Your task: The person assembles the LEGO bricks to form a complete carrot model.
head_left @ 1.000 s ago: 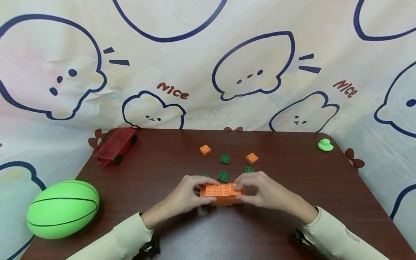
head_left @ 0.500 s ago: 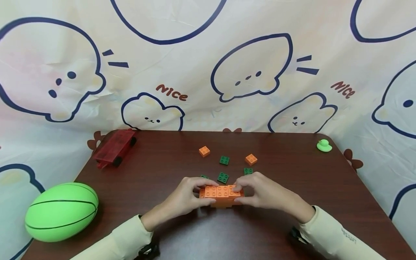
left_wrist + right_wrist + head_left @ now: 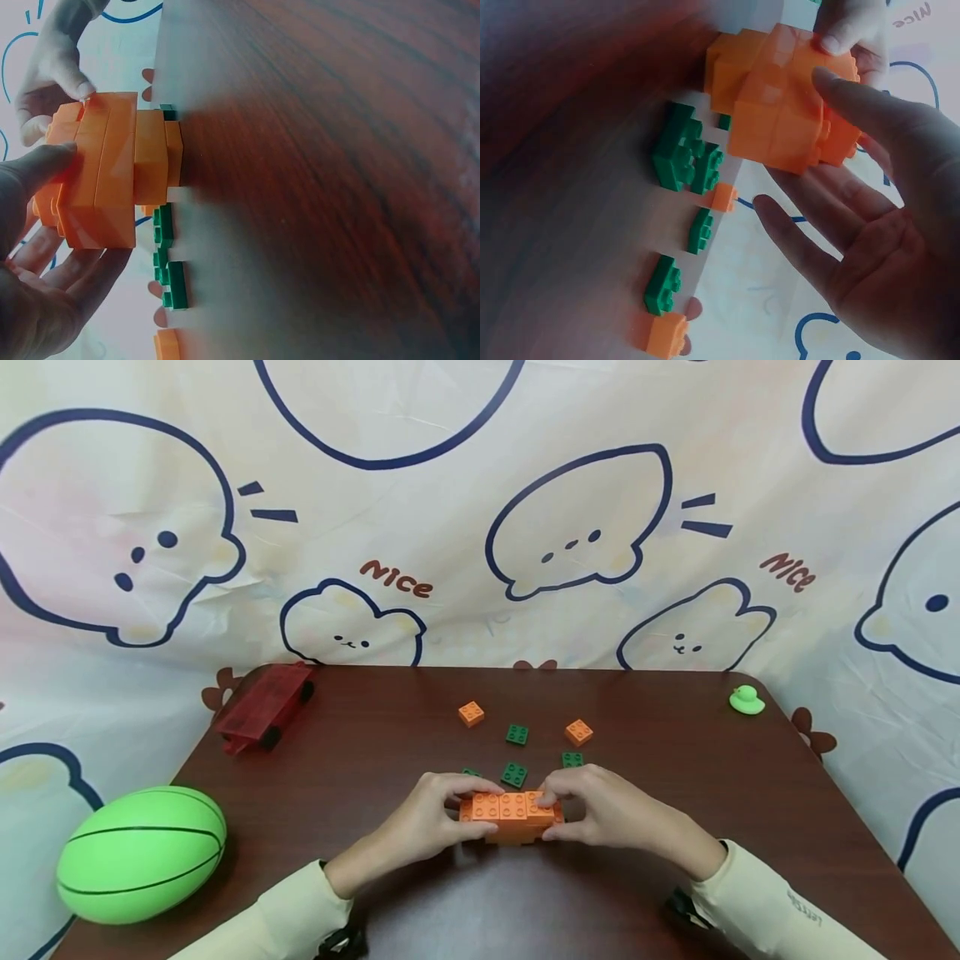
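A stack of joined orange building bricks [image 3: 513, 810] stands upright at the middle of the table, wide on top and narrower at its base, as the left wrist view shows. My left hand [image 3: 429, 817] grips its left end, thumb on the near side and fingers behind. At the other end my right hand [image 3: 618, 810] holds it, thumb on the near face and index finger on the top studs. In the right wrist view, the other right fingers [image 3: 791, 232] spread below the stack. Green bricks [image 3: 514, 774] lie just behind it, one partly hidden by the left hand.
Two loose orange bricks [image 3: 471, 713] and another green brick [image 3: 517, 734] lie farther back on the dark wooden table [image 3: 390, 718]. A red toy car [image 3: 266, 708] is back left, a green ball [image 3: 142, 856] front left, a green toy duck [image 3: 746, 700] back right. A printed cloth backdrop [image 3: 450, 527] hangs behind.
The head view has tipped up slightly, so everything sits a little lower in it. Both hands keep their hold on the orange stack, with hardly any movement.
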Action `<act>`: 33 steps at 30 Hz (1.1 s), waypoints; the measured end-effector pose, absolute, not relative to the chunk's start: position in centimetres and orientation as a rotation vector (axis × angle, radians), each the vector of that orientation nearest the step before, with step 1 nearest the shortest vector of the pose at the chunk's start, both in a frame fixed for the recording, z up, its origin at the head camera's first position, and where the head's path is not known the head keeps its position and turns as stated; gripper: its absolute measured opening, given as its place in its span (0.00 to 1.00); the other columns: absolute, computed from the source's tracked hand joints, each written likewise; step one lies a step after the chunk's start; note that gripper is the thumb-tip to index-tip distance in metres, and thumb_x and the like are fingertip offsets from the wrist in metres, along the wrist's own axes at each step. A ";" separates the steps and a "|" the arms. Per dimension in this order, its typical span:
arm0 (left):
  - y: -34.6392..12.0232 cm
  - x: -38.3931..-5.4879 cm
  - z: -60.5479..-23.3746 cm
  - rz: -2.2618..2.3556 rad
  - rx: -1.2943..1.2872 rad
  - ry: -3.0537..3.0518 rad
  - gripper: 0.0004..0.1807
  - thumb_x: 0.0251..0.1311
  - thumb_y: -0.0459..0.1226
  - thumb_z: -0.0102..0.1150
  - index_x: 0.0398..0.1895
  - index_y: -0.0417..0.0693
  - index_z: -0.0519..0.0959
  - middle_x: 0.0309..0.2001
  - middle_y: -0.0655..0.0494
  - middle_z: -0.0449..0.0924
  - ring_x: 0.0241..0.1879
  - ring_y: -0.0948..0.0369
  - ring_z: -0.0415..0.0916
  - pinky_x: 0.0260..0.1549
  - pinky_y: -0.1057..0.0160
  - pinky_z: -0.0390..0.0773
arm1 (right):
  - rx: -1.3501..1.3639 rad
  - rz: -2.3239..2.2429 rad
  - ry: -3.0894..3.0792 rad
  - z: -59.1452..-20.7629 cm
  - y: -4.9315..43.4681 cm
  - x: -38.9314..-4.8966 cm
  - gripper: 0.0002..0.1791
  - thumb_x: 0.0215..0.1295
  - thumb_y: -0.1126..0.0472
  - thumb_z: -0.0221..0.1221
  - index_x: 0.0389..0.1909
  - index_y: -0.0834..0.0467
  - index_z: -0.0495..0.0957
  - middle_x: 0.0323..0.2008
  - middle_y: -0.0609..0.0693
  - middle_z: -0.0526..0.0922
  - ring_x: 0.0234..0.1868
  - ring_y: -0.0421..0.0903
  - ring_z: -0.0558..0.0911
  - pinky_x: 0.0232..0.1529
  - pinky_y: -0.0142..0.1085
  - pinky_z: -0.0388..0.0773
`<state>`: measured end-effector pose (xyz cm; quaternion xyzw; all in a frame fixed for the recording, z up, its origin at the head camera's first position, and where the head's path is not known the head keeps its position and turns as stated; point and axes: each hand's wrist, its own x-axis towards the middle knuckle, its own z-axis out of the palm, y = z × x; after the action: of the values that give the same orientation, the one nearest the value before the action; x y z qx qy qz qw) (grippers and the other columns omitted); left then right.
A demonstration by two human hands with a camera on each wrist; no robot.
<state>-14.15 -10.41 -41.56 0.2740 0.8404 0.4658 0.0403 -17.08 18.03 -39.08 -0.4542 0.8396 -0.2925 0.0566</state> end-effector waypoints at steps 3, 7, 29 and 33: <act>-10.4 -14.2 -41.6 1.433 0.844 2.583 0.18 0.58 0.41 0.76 0.53 0.58 0.86 0.48 0.59 0.89 0.45 0.66 0.84 0.43 0.63 0.85 | -1.387 -0.899 2.563 -39.3 17.9 -17.0 0.13 0.57 0.58 0.76 0.38 0.48 0.81 0.39 0.39 0.87 0.39 0.31 0.82 0.41 0.38 0.86; -10.4 -14.2 -41.5 1.436 0.843 2.578 0.18 0.59 0.41 0.75 0.53 0.58 0.86 0.49 0.59 0.89 0.45 0.66 0.84 0.43 0.63 0.85 | -1.381 -0.914 2.567 -39.4 17.9 -17.0 0.13 0.57 0.60 0.76 0.38 0.48 0.82 0.39 0.39 0.87 0.39 0.31 0.82 0.41 0.38 0.86; -10.6 -14.3 -41.4 1.448 0.858 2.572 0.19 0.59 0.41 0.75 0.54 0.58 0.86 0.49 0.59 0.89 0.45 0.66 0.84 0.42 0.63 0.85 | -1.304 -1.013 2.545 -40.0 17.8 -17.2 0.15 0.54 0.60 0.78 0.35 0.48 0.80 0.42 0.43 0.91 0.43 0.35 0.87 0.45 0.39 0.87; -10.6 -14.0 -41.6 1.450 0.847 2.556 0.19 0.59 0.42 0.75 0.54 0.58 0.86 0.49 0.59 0.89 0.46 0.66 0.84 0.43 0.64 0.85 | -1.288 -1.069 2.490 -40.3 17.8 -17.4 0.16 0.52 0.62 0.78 0.33 0.47 0.80 0.41 0.43 0.91 0.42 0.34 0.88 0.43 0.35 0.87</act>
<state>-14.05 -10.59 -41.64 0.2767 0.8350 0.4737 0.0417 -17.35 17.78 -40.25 -0.4284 0.8278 -0.3554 0.0707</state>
